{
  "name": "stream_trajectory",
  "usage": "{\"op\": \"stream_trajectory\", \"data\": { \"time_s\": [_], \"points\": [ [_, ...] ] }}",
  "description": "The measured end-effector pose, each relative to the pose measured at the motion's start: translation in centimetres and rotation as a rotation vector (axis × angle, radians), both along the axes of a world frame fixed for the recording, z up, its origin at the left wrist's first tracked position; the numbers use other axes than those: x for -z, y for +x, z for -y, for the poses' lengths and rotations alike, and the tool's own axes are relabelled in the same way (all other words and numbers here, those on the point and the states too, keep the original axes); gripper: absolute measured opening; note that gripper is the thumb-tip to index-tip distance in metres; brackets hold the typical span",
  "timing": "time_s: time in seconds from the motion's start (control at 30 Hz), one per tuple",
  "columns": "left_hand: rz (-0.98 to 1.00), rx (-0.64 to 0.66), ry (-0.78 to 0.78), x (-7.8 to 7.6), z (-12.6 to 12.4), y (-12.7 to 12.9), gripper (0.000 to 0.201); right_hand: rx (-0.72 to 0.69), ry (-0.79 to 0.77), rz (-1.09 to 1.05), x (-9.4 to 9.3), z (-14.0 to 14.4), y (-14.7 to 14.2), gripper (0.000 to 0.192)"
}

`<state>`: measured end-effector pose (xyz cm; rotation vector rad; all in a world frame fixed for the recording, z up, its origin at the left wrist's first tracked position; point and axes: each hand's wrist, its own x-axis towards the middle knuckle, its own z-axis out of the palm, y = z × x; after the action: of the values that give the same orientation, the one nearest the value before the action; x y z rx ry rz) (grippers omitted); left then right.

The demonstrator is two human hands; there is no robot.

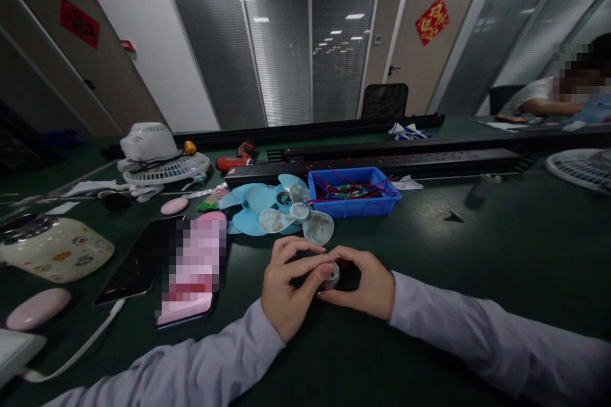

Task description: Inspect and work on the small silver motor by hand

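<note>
Both my hands meet over a small round grey motor part (330, 275) on the dark green table (501, 248). My left hand (286, 286) curls around its left side with thumb and fingers touching it. From the right, my right hand (365, 283) grips the same part with its fingertips. The part is mostly hidden between the fingers. Just beyond my hands lie pale blue fan blades (260, 203) and a white, dusty fan blade (298, 219).
A blue bin (353, 194) of red-wired parts stands behind the blades. A phone (138, 261), a pink case (193, 273) and a patterned lid (55, 248) lie left. A white fan head (157, 156), red drill (236, 159) and power strips (405, 162) sit further back. Another person (548, 98) sits far right.
</note>
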<state>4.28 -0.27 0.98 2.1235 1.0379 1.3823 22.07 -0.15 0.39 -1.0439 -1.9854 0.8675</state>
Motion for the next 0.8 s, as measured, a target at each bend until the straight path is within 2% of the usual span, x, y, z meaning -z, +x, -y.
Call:
{"op": "stream_trajectory", "data": {
  "time_s": [0.33,0.5,0.67,0.8],
  "points": [
    [-0.032,0.07,-0.107,-0.12,-0.02,0.33,0.017,-0.026,0.028,-0.021,-0.34,0.25,0.01,0.028],
    [-0.084,0.049,-0.116,0.0,0.36,0.01,0.02,-0.1,0.068,-0.168,-0.44,0.45,0.28,0.043],
    [-0.074,0.022,-0.139,-0.09,0.53,0.01,0.017,-0.102,0.07,-0.185,-0.34,0.4,0.65,0.044],
    [-0.059,0.018,-0.131,-0.18,0.48,0.08,0.017,-0.078,0.17,-0.206,-0.45,0.59,0.81,0.046]
  ]
}}
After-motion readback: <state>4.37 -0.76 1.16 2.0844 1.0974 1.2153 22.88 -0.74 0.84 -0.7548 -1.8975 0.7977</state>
